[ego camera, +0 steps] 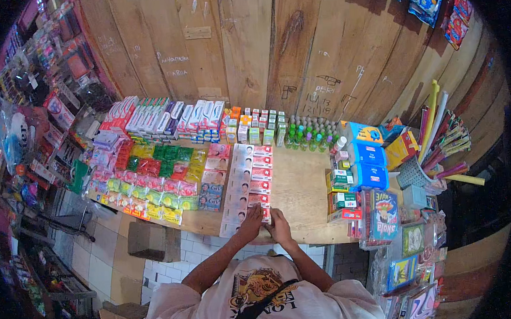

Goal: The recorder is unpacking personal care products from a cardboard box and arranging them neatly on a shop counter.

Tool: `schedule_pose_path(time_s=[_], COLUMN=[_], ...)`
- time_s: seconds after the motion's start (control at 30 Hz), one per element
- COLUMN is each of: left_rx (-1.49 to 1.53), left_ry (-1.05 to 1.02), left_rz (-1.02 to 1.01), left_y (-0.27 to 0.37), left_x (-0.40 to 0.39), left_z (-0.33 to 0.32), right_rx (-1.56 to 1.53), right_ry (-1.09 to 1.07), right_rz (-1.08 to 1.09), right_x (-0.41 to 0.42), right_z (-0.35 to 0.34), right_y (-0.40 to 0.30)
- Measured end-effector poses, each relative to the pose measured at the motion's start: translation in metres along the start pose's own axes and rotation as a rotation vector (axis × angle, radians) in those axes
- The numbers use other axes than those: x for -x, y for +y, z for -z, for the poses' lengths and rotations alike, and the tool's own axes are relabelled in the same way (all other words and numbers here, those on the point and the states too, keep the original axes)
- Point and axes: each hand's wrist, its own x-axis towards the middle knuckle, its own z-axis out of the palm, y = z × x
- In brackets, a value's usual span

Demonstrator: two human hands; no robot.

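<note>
My left hand (251, 224) rests on the near end of a column of small red and white boxes (261, 174). My right hand (280, 226) touches the right side of the nearest of these boxes, its fingertips close to the left hand. The fingers partly hide the last boxes at the front edge of the wooden table (300, 192). Just left of them runs a column of pale boxes with printed faces (238, 186). Further left lie stacked soap boxes (210, 191) and rows of colourful packets (152, 182). Whether either hand grips a box cannot be told.
Toothpaste boxes (149, 117) and green-tinted small bottles (308, 135) line the back by the plank wall. At right stand blue packs (369, 171), small green and white boxes (342, 178) and a basket of long wrapped items (412, 173). An open cardboard box (153, 243) is below the front edge.
</note>
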Motion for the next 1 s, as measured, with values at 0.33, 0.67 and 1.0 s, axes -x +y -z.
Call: schedule_pose_path(time_s=[0.33,0.67,1.0], left_rx=[0.123,0.083,0.270], left_ry=[0.037,0.059,0.000], left_rz=[-0.027,0.078,0.177], left_y=[-0.023,0.005,0.015], left_x=[0.001,-0.010,-0.016], left_z=[-0.010,0.013,0.020], right_rx=[-0.059,-0.034,0.015], right_ry=[0.042,-0.117,-0.089], right_rz=[0.084,-0.042,0.057], right_x=[-0.002,-0.007,-0.002], right_z=[-0.005,0.002,-0.002], right_y=[0.009,0.016,0.049])
